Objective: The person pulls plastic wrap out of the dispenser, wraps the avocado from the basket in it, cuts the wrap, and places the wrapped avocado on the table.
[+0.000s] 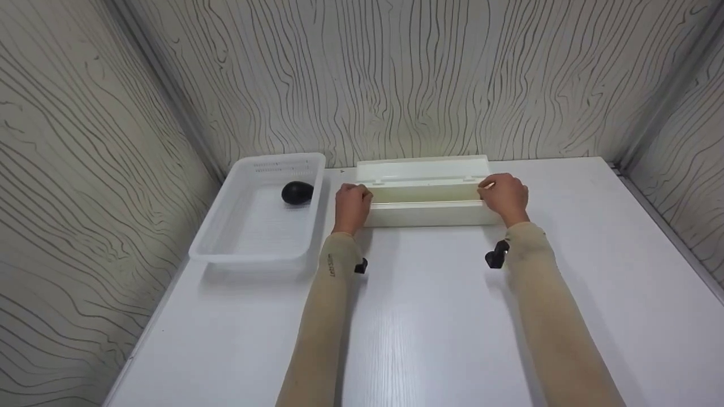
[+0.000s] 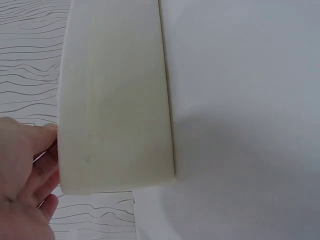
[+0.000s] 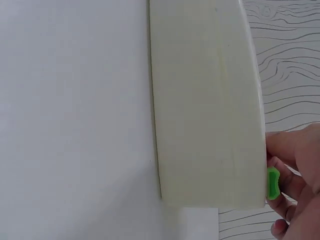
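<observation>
A long, narrow white box [image 1: 427, 215] stands at the table's back, its hinged lid [image 1: 424, 168] folded open toward the wall. The inside looks pale yellow-green. My left hand [image 1: 352, 204] grips the box's left end near the top edge, fingers curled. At the other end, my right hand [image 1: 505, 195] holds the top edge between thumb and fingers. A small green piece [image 3: 273, 183] shows beside the right fingers in the right wrist view; what it belongs to is unclear. Both wrist views show the box's front wall, and it hides part of the fingers.
Left of the box, a white plastic basket [image 1: 254, 259] stands on the white table [image 1: 430, 328]. A black egg-shaped object [image 1: 297, 193] lies inside it, near the right wall. Wood-grain patterned panels [image 1: 396, 85] enclose the table at the back and sides.
</observation>
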A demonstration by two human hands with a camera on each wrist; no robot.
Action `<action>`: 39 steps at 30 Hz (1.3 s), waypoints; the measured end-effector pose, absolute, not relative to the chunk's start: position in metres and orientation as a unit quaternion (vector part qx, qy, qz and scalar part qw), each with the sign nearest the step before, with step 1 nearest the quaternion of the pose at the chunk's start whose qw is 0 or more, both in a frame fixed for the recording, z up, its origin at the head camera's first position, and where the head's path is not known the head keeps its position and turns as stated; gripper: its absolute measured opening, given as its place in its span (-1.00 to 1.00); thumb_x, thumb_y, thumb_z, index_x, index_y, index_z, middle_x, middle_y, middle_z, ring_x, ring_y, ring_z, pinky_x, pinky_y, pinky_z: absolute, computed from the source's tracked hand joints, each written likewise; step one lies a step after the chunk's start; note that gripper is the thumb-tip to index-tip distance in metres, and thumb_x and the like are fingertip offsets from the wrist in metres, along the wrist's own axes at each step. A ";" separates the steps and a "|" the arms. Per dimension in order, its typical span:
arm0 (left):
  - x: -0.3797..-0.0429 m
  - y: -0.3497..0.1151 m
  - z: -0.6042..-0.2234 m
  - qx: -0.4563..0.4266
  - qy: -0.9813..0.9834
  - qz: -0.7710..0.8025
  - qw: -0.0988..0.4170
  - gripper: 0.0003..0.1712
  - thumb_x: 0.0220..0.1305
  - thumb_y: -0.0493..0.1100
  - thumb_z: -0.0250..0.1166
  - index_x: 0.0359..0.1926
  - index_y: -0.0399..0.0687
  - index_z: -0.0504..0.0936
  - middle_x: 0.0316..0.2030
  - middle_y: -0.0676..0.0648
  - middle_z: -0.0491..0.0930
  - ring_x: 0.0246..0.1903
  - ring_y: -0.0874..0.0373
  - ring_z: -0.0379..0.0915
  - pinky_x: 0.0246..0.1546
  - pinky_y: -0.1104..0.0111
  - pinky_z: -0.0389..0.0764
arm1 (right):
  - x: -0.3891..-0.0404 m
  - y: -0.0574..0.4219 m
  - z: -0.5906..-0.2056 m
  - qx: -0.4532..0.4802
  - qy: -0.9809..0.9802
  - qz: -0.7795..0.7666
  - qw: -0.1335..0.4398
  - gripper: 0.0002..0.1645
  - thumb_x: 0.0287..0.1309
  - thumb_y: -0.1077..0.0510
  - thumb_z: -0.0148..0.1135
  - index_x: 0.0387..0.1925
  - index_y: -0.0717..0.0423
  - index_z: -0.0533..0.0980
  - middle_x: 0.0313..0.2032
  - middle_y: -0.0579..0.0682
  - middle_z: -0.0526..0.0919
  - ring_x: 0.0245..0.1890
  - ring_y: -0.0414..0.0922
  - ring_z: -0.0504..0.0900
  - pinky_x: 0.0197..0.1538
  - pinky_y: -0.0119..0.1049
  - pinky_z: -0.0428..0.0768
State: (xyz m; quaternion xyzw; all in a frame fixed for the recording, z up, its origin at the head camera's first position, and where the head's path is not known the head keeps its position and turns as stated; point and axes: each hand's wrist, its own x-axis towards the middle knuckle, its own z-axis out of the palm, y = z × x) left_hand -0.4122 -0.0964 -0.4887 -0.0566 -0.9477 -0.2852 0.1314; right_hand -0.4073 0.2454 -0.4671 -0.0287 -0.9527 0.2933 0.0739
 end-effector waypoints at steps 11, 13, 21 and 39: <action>-0.415 -0.096 -0.493 -0.048 -0.931 -0.336 0.136 -0.88 0.47 -0.23 0.28 -0.14 -0.18 0.72 -0.18 -0.12 0.71 0.07 -0.04 0.52 0.22 0.11 0.50 | -0.409 0.251 -0.468 -0.080 -0.901 0.423 0.053 -0.61 0.42 0.03 0.24 0.07 0.22 0.67 -0.21 0.10 0.83 -0.24 -0.12 0.61 -0.21 -0.30 0.42; -0.415 -0.095 -0.493 -0.044 -0.932 -0.335 0.133 -0.88 0.46 -0.22 0.29 -0.13 -0.16 0.72 -0.18 -0.10 0.70 0.06 -0.01 0.51 0.21 0.12 0.50 | -0.409 0.252 -0.467 -0.090 -0.890 0.445 0.047 -0.60 0.41 0.01 0.27 0.07 0.22 0.67 -0.28 0.00 0.84 -0.20 -0.14 0.60 -0.17 -0.30 0.41; -0.414 -0.095 -0.493 -0.047 -0.931 -0.332 0.141 -0.92 0.44 -0.28 0.31 -0.15 -0.15 0.73 -0.21 -0.08 0.71 0.01 0.01 0.53 0.12 0.15 0.56 | -0.407 0.253 -0.468 -0.125 -0.843 0.522 0.030 -0.63 0.39 0.03 0.31 0.05 0.21 0.68 -0.43 -0.29 0.78 0.03 -0.07 0.60 -0.03 -0.33 0.45; -0.418 -0.096 -0.491 -0.028 -0.943 -0.280 0.178 -0.93 0.42 -0.17 0.37 -0.19 -0.04 0.76 -0.28 0.01 0.74 -0.16 0.09 0.56 0.02 0.19 0.55 | -0.409 0.251 -0.469 -0.150 -0.827 0.541 0.031 -0.64 0.35 0.12 0.33 0.11 0.19 0.65 -0.28 -0.19 0.76 0.10 -0.04 0.62 -0.02 -0.36 0.51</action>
